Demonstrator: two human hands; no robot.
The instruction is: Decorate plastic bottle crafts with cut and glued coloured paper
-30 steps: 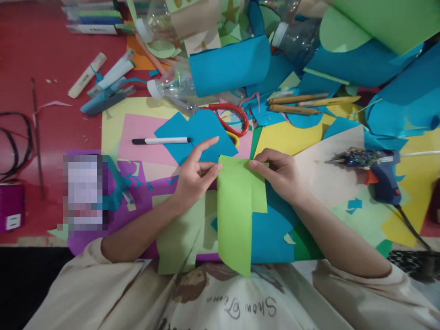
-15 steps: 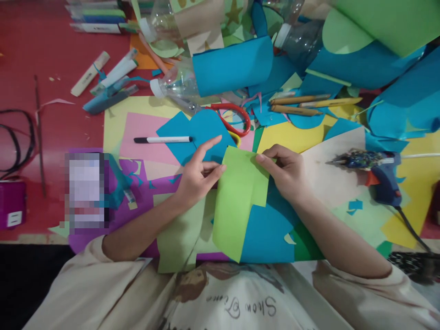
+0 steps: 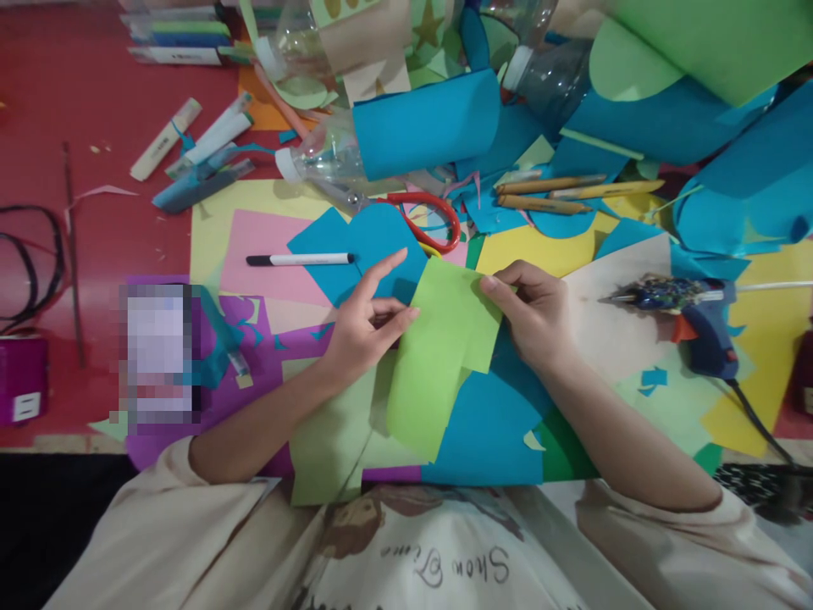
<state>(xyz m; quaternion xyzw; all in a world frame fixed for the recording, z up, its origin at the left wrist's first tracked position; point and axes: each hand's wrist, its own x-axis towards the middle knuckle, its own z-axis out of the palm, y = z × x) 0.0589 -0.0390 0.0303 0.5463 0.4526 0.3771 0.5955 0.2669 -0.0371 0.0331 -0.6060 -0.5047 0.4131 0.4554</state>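
Note:
A light green paper sheet [image 3: 438, 356] is held up between both hands above the paper-covered table. My left hand [image 3: 365, 322] pinches its left edge with thumb and middle fingers, while the index finger sticks out straight. My right hand [image 3: 530, 313] pinches the sheet's top right corner. The sheet's lower end hangs tilted to the left over a blue sheet [image 3: 495, 424] and a duller green sheet [image 3: 330, 440].
Red-handled scissors [image 3: 432, 220] and a black-capped marker [image 3: 298, 259] lie just beyond the hands. A blue glue gun [image 3: 692, 318] rests at the right with its cord trailing. Plastic bottles [image 3: 323, 157], rolled blue paper [image 3: 425, 123], pencils [image 3: 546, 193] and highlighters [image 3: 190, 144] crowd the far side.
Both hands have turned the green sheet, swinging its lower end to the left and lifting it away from my body. The right hand moved slightly up and to the right.

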